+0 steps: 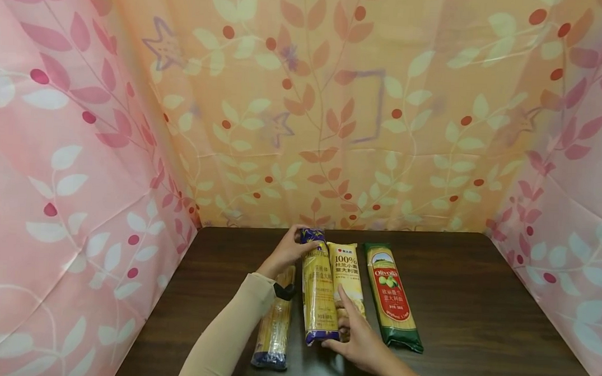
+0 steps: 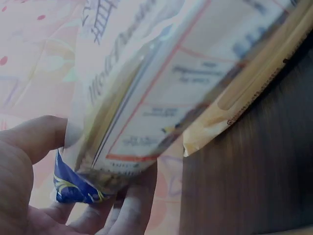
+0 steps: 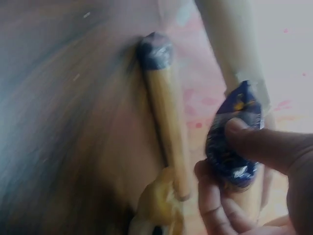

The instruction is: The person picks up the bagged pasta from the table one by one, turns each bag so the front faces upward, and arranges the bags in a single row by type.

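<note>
A spaghetti pack (image 1: 320, 298) with purple ends is held between both hands, tilted up off the table. My left hand (image 1: 284, 254) grips its far end; in the left wrist view the thumb and fingers (image 2: 139, 200) lie on opposite sides of it. At the near end, my right hand (image 1: 364, 339) pinches the purple wrapper (image 3: 230, 142) between thumb and fingers. Just right of this pack lies a pale yellow spaghetti pack (image 1: 347, 264), partly hidden by the right hand. To the left, under the left forearm, is a clear spaghetti pack (image 1: 273, 332) with a dark blue end.
A green-ended spaghetti pack (image 1: 392, 296) with a red label lies farther right on the dark wooden table (image 1: 467, 307). Patterned curtains (image 1: 332, 172) hang behind the table and along both sides. The left wrist wears a black band (image 1: 283, 291).
</note>
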Motion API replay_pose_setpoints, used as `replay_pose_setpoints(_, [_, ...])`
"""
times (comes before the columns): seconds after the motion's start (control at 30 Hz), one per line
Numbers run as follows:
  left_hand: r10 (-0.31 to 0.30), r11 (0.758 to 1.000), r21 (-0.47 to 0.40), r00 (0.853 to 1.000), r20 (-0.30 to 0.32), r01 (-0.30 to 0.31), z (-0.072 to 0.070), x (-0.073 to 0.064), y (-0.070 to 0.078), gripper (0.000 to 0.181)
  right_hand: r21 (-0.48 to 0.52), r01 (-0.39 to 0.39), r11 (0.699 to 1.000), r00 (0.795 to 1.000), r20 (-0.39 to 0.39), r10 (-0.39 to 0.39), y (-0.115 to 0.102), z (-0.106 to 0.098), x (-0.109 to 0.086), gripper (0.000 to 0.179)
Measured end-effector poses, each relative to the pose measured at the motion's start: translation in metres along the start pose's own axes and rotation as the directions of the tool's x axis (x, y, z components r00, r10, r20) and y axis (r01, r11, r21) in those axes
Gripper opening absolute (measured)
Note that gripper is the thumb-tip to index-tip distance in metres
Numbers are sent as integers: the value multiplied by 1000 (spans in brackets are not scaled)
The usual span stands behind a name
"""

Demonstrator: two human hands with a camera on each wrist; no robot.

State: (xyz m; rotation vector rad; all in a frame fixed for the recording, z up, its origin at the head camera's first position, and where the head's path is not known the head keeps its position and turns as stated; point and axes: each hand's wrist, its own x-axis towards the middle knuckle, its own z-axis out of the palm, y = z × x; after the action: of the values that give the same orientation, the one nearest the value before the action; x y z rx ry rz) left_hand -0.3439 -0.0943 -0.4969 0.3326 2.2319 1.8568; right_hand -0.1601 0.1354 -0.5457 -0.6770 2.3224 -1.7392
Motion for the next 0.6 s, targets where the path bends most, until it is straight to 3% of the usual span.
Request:
replay_pose_setpoints(0.13, [-34,999,10,999,17,34,-5,-3,-3,73,-2,-66,998,998,-6,66,-4,-1,1,126])
replay_pose_setpoints(0.33, [-90,992,94,995,37,86,-14,-3,-7,83,-101,-35,994,999,1,35,-5,0,3,118])
replay_pose_setpoints(0.6, [-95,991,99,993,66,88,-22,5,-12,77,-248,15,969,999,-26,-22,-1,9,10,117])
